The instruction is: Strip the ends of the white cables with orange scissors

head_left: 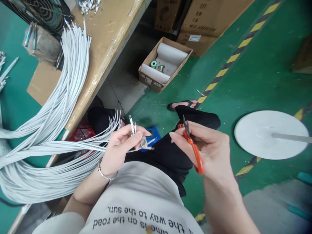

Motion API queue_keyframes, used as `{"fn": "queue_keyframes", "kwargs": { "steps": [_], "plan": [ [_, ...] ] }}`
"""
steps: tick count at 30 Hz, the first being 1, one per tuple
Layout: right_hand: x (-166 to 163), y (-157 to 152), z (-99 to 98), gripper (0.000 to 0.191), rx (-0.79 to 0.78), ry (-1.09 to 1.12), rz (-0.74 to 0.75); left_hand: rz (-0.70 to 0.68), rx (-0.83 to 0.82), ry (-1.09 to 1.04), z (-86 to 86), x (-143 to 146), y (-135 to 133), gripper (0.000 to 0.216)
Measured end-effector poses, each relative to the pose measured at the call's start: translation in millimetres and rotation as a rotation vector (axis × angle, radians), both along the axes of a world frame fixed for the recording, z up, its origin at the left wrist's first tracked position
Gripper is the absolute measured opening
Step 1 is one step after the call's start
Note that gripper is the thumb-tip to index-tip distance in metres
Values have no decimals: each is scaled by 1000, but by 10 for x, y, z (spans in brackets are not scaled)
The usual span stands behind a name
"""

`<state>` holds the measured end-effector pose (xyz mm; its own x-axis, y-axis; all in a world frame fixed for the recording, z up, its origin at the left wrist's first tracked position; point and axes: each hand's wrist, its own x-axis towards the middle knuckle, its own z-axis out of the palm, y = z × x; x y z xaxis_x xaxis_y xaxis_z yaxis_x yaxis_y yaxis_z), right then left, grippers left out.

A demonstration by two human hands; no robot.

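My left hand (123,143) is closed around the ends of several white cables, low in front of my body. Short cable ends (132,125) with coloured wire tips poke out above and beside its thumb. From that hand a white cable bundle (60,146) runs left onto the table. In my right hand (203,146) is a small pair of scissors (195,152) with orange handles, its dark blades pointing up and apart from the cables. The fingers are wrapped about the handles, and part of them is hidden by the hand.
A large bundle of white cables (75,65) lies over the table's edge (107,61). A black fan (46,14) stands behind it. On the floor are an open cardboard box (152,83) with solder spools, stacked cartons (202,19) and a round white base (258,136) at right.
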<state>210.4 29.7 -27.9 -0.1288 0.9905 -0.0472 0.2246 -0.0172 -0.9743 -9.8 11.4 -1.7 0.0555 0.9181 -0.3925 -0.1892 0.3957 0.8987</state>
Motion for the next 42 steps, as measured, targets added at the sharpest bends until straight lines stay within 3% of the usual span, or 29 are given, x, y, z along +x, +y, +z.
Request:
{"fn": "queue_keyframes", "kwargs": {
  "steps": [10,15,24,42],
  "plan": [
    [-30,-5,-2,30,0,44,6,-22,-105,-173,-1,34,13,15],
    [-49,7,62,39,11,-6,149,-30,-168,-47,23,56,-6,24],
    [-43,0,93,40,13,-156,324,-88,26,181,53,119,-30,22],
    [-65,2,124,43,-8,-124,361,-155,134,230,40,118,-44,21]
  ]
}}
